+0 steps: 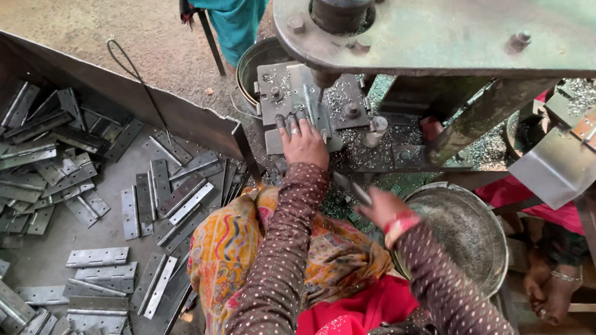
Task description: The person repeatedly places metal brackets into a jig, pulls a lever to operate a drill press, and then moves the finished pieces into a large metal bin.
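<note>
Plainly much is left, judging by the heap of steel hinges (50, 226) in the metal tray (173, 107) at the left; how many are finished cannot be told; the left hand (304, 143) rests on a hinge (308, 100) on the press bed (303, 93), its fingers (292, 123) spread flat on the plate under the punch; the right hand (381, 206) is near the round steel bowl (462, 230), fingers curled around a small metal piece (358, 192).

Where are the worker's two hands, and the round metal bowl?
left hand (303, 142), head view, back of the hand at the machine's metal plate.
right hand (381, 206), head view, its knuckles.
round metal bowl (470, 233), head view, bare inner wall.
</note>
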